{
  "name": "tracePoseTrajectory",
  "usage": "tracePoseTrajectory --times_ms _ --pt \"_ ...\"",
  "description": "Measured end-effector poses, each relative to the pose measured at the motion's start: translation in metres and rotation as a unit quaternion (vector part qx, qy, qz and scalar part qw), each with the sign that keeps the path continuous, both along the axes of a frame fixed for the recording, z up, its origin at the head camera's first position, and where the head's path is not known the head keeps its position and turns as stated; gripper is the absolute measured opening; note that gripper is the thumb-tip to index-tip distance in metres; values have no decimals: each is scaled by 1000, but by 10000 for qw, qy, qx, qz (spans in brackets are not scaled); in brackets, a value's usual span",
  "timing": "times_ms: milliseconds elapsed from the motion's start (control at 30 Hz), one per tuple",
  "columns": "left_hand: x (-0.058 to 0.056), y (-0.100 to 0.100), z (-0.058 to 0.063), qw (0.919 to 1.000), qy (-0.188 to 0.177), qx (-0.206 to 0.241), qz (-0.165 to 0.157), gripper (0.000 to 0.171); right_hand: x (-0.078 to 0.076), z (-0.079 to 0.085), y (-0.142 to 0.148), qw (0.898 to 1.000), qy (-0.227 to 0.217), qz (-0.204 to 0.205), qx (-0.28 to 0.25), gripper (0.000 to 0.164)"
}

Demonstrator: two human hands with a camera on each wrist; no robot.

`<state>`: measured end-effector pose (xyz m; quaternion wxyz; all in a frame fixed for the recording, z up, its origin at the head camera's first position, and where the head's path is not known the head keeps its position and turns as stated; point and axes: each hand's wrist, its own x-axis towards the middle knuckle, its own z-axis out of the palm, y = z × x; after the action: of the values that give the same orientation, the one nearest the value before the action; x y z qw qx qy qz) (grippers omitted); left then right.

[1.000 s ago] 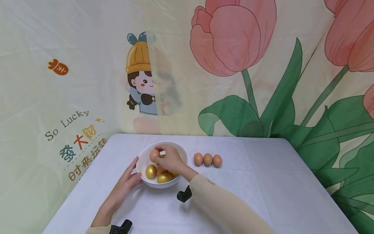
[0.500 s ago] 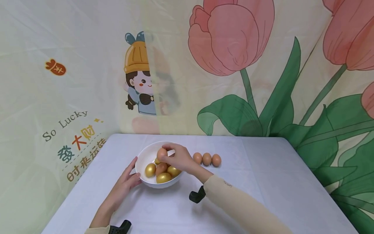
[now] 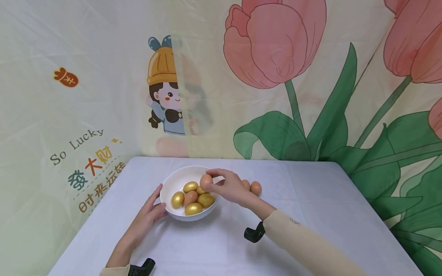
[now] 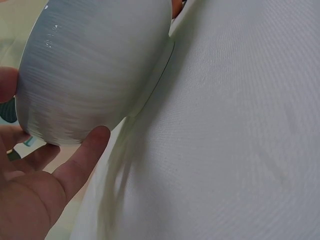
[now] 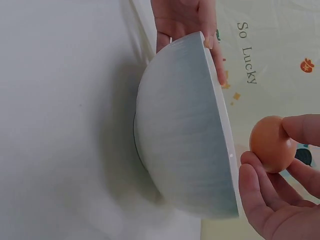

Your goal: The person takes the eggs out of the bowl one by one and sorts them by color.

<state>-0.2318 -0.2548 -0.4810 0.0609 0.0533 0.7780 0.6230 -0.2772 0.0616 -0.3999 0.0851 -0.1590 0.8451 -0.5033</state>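
A white bowl [image 3: 172, 180] stands on the table, holding several gold eggs [image 3: 177, 200] around one brown egg [image 3: 191, 198]. My left hand [image 3: 148, 212] rests its spread fingers against the bowl's left outer side, with a fingertip [image 4: 95, 137] pressed to the wall in the left wrist view. Over the bowl's right rim, my right hand [image 3: 229, 186] pinches another brown egg [image 3: 206, 181] between thumb and fingers. The right wrist view shows this held egg [image 5: 272, 143] above rim level.
Two brown eggs [image 3: 256, 188] show on the table just behind my right hand, which partly covers them. The white-covered table [image 3: 310, 222] reaches to a backdrop with printed tulips [image 3: 276, 46]. Black wrist cameras [image 3: 254, 232] sit at both cuffs.
My right hand has carried the brown egg rightward from the bowl's middle to its right rim, uncovering the gold eggs and covering part of the egg row. The left hand stays against the bowl.
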Motion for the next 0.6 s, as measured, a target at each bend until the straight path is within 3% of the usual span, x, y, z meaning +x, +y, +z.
tracePoseTrajectory --times_ms 233,433,600 --pt "-1 0 1 10000 -47 -12 -20 72 2 1 27 9996 -31 -268 -21 60" --pt "-2 1 2 10000 2 -37 -10 71 0 1 48 9977 -239 -449 -455 49" --pt "0 1 1 10000 -54 -57 20 72 2 -1 66 9970 -263 -496 -530 54"
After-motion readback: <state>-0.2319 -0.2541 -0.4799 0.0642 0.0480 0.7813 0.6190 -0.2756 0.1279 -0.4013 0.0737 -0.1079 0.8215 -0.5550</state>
